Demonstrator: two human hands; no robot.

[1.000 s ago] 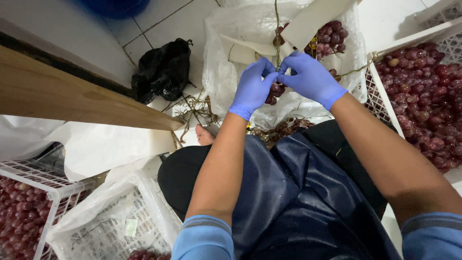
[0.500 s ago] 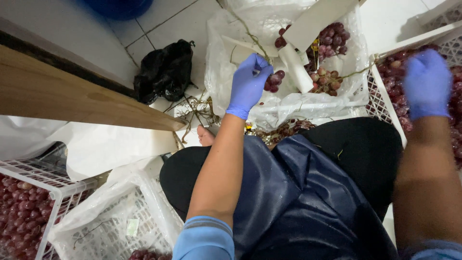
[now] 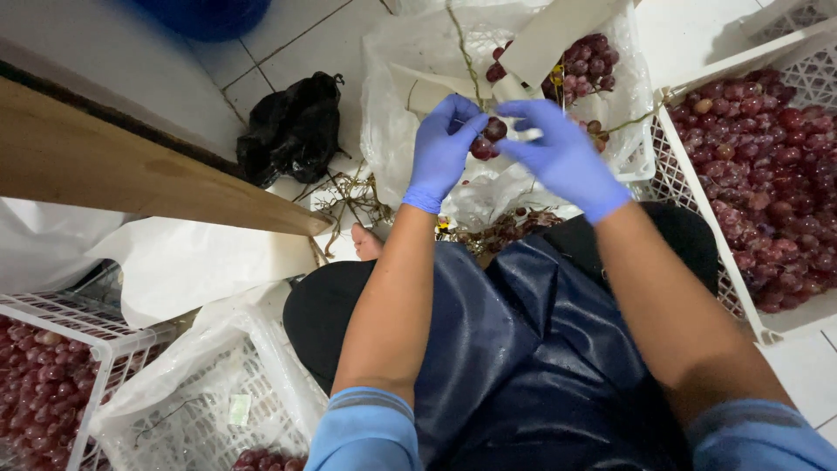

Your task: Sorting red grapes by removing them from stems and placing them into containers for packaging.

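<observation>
White tile floor, L hand & R hand pinching red grapes, plastic-lined crate

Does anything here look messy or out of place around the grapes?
Yes. Bare grape stems lie scattered on the tiled floor beside a crumpled black bag, outside any crate. A few loose grapes sit just below the gloved hands.
</observation>
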